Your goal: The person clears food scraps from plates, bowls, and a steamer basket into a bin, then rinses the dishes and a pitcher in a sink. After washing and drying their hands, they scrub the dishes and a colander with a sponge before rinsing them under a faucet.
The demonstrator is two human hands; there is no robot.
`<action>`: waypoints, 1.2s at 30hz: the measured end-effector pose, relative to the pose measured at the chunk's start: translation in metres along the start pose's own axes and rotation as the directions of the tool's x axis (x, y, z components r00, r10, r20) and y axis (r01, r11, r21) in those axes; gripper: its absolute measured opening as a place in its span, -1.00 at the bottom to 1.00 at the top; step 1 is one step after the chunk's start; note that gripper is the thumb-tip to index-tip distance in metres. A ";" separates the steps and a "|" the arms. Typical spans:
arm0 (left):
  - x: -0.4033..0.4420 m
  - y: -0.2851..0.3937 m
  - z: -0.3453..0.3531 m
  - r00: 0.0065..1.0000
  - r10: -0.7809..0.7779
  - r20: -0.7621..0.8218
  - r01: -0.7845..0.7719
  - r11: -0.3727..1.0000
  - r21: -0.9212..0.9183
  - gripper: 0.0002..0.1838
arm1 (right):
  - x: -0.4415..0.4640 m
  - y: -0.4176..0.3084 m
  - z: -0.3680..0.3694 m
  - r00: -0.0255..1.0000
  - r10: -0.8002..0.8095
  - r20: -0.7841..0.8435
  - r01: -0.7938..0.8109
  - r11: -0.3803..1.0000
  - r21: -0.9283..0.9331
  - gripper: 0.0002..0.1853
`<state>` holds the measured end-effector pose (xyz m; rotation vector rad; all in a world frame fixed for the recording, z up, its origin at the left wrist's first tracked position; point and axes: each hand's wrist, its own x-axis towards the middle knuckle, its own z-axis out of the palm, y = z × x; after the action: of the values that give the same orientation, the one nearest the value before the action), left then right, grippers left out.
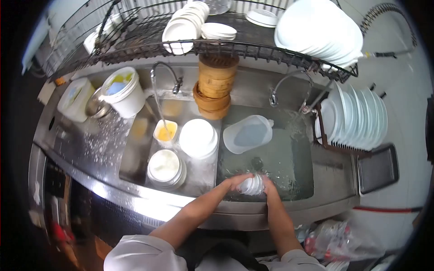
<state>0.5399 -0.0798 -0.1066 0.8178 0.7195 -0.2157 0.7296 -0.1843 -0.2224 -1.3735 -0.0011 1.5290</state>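
Over the water-filled right basin (296,180), near its front edge, both my hands are closed around a small stack of white bowls (252,184). My left hand (236,181) grips the stack from its left side. On the opposite side my right hand (270,185) holds it, fingers partly hidden behind the bowls. Farther back in the same water floats a translucent plastic container (248,133). In the left basin stand a stack of white plates (198,138), a stack of white bowls or dishes (165,167) and a small tub with yellow liquid (166,131) under a running tap.
Bamboo steamers (217,86) are stacked behind the basins. A white bucket (122,92) and a metal bowl (96,105) sit on the left counter. At right are a rack of upright plates (357,117) and a dark tray (378,168). A wire shelf (253,50) overhangs the back.
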 end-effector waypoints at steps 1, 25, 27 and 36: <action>0.032 -0.025 -0.020 0.998 -0.046 0.046 0.048 0.999 -0.025 -0.33 | -0.003 0.008 -0.012 1.000 0.005 0.018 -0.005 1.000 -0.010 -0.58; 0.020 -0.048 -0.035 0.945 0.257 0.204 -0.245 0.966 -0.086 -0.65 | -0.025 -0.087 0.007 0.784 0.544 0.300 -0.308 0.759 -0.573 -0.56; 0.041 -0.063 -0.052 0.685 0.685 0.247 -0.725 0.608 0.323 -0.62 | -0.047 -0.100 0.023 0.799 0.492 0.346 -0.166 0.733 -0.660 -0.53; 0.013 -0.031 -0.009 0.968 0.104 0.226 -0.012 0.926 -0.377 -0.51 | -0.062 -0.113 0.037 0.837 0.469 0.282 -0.119 0.659 -0.743 -0.52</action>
<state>0.5313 -0.0929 -0.1381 0.4372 0.4821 -0.1159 0.7649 -0.1508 -0.0977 -1.6005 -0.7690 2.2611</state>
